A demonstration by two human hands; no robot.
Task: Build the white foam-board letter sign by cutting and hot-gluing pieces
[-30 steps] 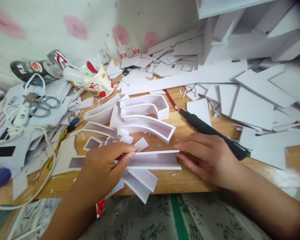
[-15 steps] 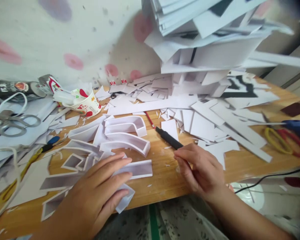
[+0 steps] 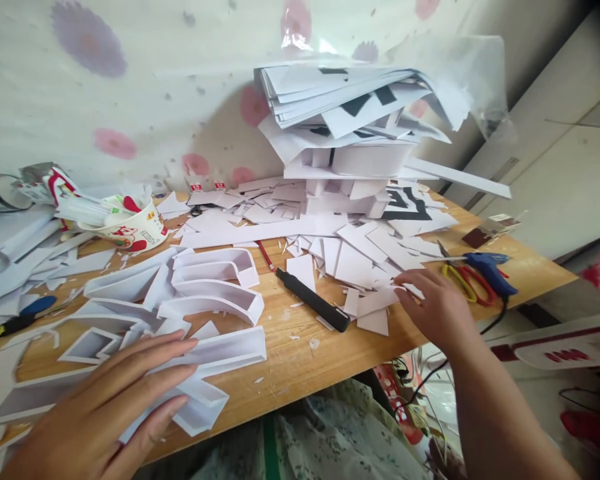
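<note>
My left hand (image 3: 113,400) lies flat with fingers spread on a white foam-board channel strip (image 3: 230,348) at the table's near edge. More white channel shapes (image 3: 215,287) sit just behind it. My right hand (image 3: 437,308) reaches to the right over loose white board scraps (image 3: 375,303), fingers stretched out and touching them, holding nothing. A black utility knife (image 3: 314,300) lies on the wooden table (image 3: 300,363) between my hands. A blue glue gun (image 3: 490,270) and red-and-yellow scissors (image 3: 463,280) lie right of my right hand.
A tall pile of white boards and sheets (image 3: 350,133) stands at the back by the wall. A paper cup (image 3: 130,230) with tools sits at the back left. A red pencil (image 3: 265,255) lies near the knife. The table edge drops off at right.
My right hand has left the strip, passed the knife and moved right onto the scraps. The view has swung right and up. My left hand stays pressed on the strip.
</note>
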